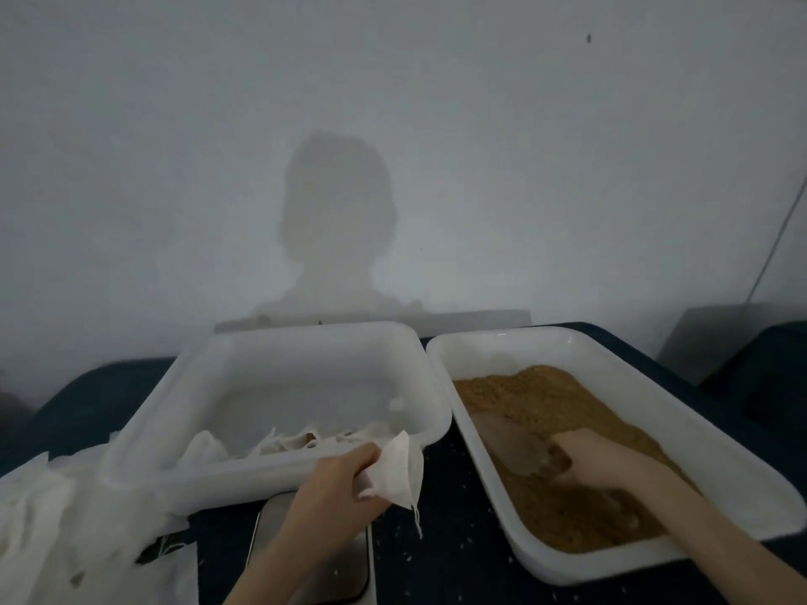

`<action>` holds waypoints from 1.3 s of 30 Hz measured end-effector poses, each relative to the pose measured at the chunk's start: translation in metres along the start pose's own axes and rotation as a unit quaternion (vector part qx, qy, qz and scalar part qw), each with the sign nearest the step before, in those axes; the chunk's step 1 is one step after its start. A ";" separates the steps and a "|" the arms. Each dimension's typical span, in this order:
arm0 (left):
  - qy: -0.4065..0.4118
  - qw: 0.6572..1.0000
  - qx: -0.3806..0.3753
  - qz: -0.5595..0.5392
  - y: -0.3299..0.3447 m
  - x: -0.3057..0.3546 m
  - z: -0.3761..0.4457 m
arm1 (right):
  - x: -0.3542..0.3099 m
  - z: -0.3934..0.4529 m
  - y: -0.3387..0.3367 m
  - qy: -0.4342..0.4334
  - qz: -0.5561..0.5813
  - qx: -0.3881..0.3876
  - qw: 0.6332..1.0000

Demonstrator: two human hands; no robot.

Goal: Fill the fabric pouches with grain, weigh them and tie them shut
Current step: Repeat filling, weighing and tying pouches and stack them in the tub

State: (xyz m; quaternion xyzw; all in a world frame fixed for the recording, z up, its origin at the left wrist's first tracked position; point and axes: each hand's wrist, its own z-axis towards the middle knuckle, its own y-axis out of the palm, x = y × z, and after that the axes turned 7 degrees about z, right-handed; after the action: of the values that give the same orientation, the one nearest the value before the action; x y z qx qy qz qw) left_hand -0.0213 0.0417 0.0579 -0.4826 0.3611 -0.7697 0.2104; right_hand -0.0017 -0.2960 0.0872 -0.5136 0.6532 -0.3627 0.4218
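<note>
My left hand [336,482] grips a small white fabric pouch [399,471] by its mouth, in the gap between two white trays and above a scale [349,565]. A drawstring dangles from the pouch. My right hand [594,462] is inside the right tray [620,364], curled round the handle of a translucent scoop [513,443] whose blade lies in the brown grain [537,395].
The left white tray [279,342] holds several filled white pouches [279,445] along its near side. A heap of loose white pouches [52,526] lies at the lower left. Spilt grains dot the dark tablecloth [454,539]. A pale wall stands close behind.
</note>
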 end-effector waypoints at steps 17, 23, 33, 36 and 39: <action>0.039 0.999 -0.016 0.033 0.006 0.022 0.015 | 0.049 -0.007 -0.022 -0.132 -0.154 0.105 0.974; 0.023 0.999 -0.020 0.030 0.004 0.028 0.017 | 0.042 -0.019 -0.023 -0.146 -0.037 -0.041 0.988; 0.003 0.999 -0.023 0.032 0.003 0.028 0.016 | 0.067 -0.021 -0.028 -0.135 0.141 -0.083 0.977; -0.002 1.000 -0.021 0.014 0.003 0.030 0.018 | 0.072 -0.019 -0.028 -0.120 0.163 -0.070 0.977; 0.005 1.000 -0.018 0.003 0.001 0.033 0.021 | 0.074 -0.018 -0.030 -0.088 0.125 -0.034 0.988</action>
State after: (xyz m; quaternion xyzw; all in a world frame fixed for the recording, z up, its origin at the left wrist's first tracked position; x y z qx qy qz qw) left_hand -0.0170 0.0114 0.0825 -0.4812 0.3777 -0.7648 0.2023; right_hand -0.0158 -0.3742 0.1078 -0.4718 0.6846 -0.2380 0.5021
